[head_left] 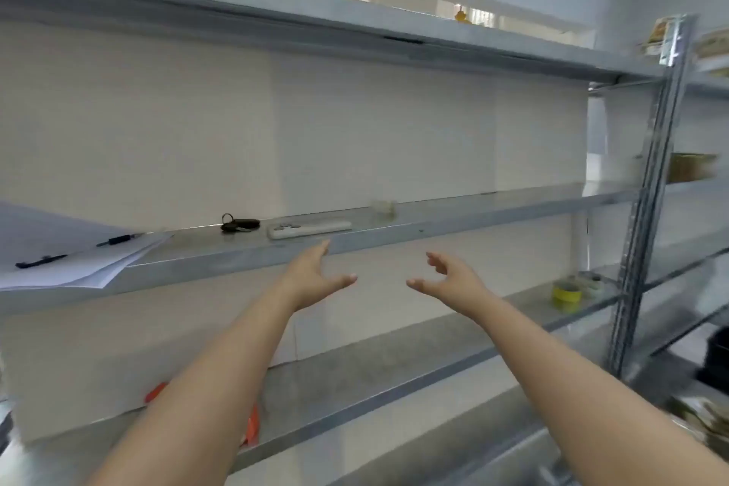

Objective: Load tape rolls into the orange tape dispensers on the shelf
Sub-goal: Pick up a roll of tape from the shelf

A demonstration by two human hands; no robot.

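Note:
Both my arms reach forward in front of a grey metal shelf unit (pixel 434 225). My left hand (pixel 315 276) is open with fingers spread, just below the front edge of the middle shelf. My right hand (pixel 449 280) is open too, fingers curled apart, holding nothing. Orange parts of a tape dispenser (pixel 252 426) show on the lower shelf, mostly hidden behind my left forearm; another orange bit (pixel 156 391) peeks out to its left. Tape rolls, one of them yellow (pixel 567 294), sit at the right end of the lower shelf.
On the middle shelf lie a stack of papers with pens (pixel 67 260), a bunch of keys (pixel 238 226), a white remote (pixel 309 229) and a small clear tape roll (pixel 383 206). A perforated upright post (pixel 647 209) stands at right, with more shelves and boxes beyond it.

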